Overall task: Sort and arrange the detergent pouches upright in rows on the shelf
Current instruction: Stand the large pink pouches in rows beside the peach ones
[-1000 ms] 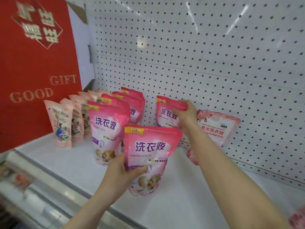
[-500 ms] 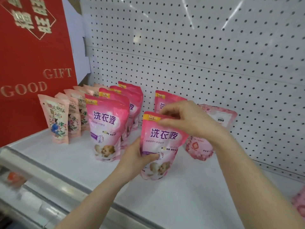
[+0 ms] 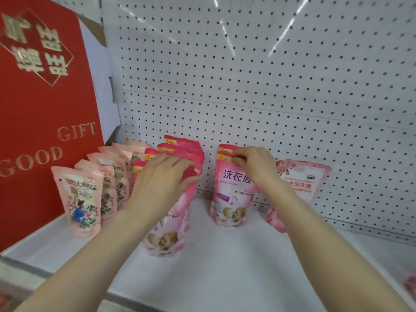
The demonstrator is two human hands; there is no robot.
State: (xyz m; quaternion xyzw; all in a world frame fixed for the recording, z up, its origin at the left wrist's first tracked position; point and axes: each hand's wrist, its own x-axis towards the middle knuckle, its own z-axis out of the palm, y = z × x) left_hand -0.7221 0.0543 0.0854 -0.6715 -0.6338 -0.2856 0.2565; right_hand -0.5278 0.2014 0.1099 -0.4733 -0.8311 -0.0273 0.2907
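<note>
Pouches stand upright in rows on the white shelf (image 3: 225, 278), against the pegboard (image 3: 270, 97). Left hand (image 3: 165, 179) clasps the top of the front pouch (image 3: 168, 230) of the deep-pink row, fingers curled over its upper edge. Right hand (image 3: 254, 165) pinches the top of the right pouch (image 3: 234, 194) (a second like it stands just behind). Farther right, a pale pouch (image 3: 304, 183) leans on the pegboard. At left, a floral row (image 3: 81, 203) runs back beside the red box (image 3: 45, 109).
</note>
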